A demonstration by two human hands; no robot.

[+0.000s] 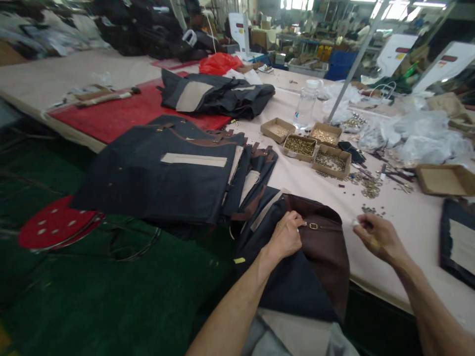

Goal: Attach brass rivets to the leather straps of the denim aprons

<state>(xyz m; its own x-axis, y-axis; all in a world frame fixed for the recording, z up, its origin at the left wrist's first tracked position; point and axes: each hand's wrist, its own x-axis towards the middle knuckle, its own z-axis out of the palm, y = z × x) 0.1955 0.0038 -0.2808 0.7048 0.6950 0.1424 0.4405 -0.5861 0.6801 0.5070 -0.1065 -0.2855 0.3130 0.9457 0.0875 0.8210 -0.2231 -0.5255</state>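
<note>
A dark navy bag panel (293,287) with a brown section (326,257) lies over the table's front edge and my lap. My left hand (287,235) is closed on this panel, its fingertips beside a strap with a small brass buckle (313,226). To the right, above the pale tabletop, my right hand (378,237) is pinched shut, apart from the panel. Something small and whitish shows at its fingertips, too blurred to name. Loose small metal pieces (372,211) lie just beyond that hand.
Stacked navy panels (159,173) overhang the table at left, above a red stool (59,222). Small cardboard boxes of metal fittings (331,160) stand beyond, near a clear water bottle (306,106) and a slanted metal pole (356,62). Plastic bags (426,136) lie at right.
</note>
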